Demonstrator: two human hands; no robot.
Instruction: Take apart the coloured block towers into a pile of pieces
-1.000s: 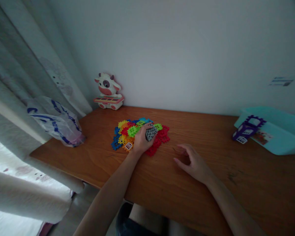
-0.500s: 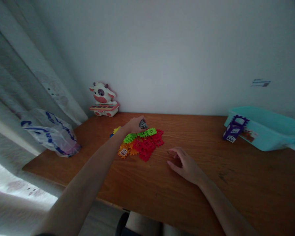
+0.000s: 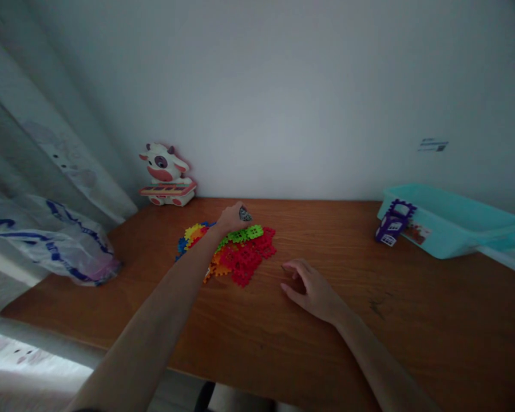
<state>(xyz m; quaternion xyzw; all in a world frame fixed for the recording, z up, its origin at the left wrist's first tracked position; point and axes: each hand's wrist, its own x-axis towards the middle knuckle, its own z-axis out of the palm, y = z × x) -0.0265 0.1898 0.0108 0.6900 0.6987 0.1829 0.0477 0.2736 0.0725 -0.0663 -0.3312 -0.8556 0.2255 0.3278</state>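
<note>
My left hand (image 3: 230, 220) is closed on a small dark grey, speckled piece (image 3: 244, 214) whose kind I cannot make out. It is over the back of a pile of plastic building pieces. Lime green pieces (image 3: 240, 235) lie just below the fingers, with red pieces (image 3: 245, 258) in front and to the right. Orange pieces (image 3: 218, 268) and yellow pieces (image 3: 193, 233) are partly covered by my left forearm. To the right of the pile, my right hand (image 3: 313, 290) rests near the tabletop, fingers curved and apart, with nothing in it.
On the right, a purple assembled block piece (image 3: 390, 228) stands against a turquoise bin (image 3: 442, 229). A cow-shaped toy keyboard (image 3: 167, 177) sits at the back left. A clear plastic bag with blue print (image 3: 64, 243) lies on the left side of the wooden table (image 3: 326, 360).
The view has turned slightly to the right, so everything appears shifted left. More blue and yellow pieces show beside my left forearm. Both hands keep about the same pose.
</note>
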